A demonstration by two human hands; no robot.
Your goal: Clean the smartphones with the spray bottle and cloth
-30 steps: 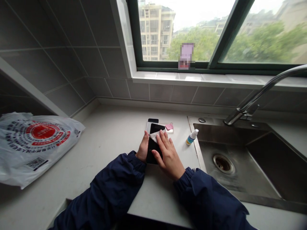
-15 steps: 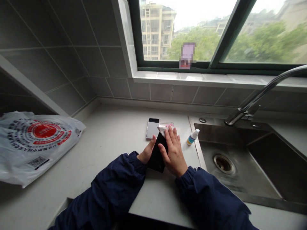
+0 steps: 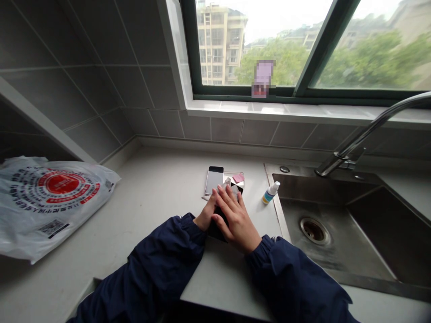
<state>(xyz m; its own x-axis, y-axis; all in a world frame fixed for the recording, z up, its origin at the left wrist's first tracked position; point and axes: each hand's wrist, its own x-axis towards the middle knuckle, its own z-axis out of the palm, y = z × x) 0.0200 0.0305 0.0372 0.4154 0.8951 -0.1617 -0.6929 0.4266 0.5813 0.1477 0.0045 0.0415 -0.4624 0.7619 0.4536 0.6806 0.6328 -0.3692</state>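
Observation:
A black phone [image 3: 215, 226] lies on the pale countertop [image 3: 161, 193] in front of me. My left hand [image 3: 206, 214] grips its left edge. My right hand [image 3: 234, 216] lies flat on the screen and presses a small white wipe [image 3: 226, 185] under its fingertips. A second phone [image 3: 214, 179] with a light back lies just beyond. A small pink-and-clear packet [image 3: 238, 177] rests to the right of that phone. Nearer the sink a little white spray bottle [image 3: 270, 192] with a blue and yellow label lies tilted.
A steel sink [image 3: 340, 224] with a drain and a long tap [image 3: 367, 132] fills the right side. A white plastic bag [image 3: 47, 202] with red print lies at the left. Grey tiled walls and a window ledge [image 3: 269, 110] close the back.
My right hand slid the wipe up the black phone's screen and then back towards the middle. The phone turned slightly under my left hand.

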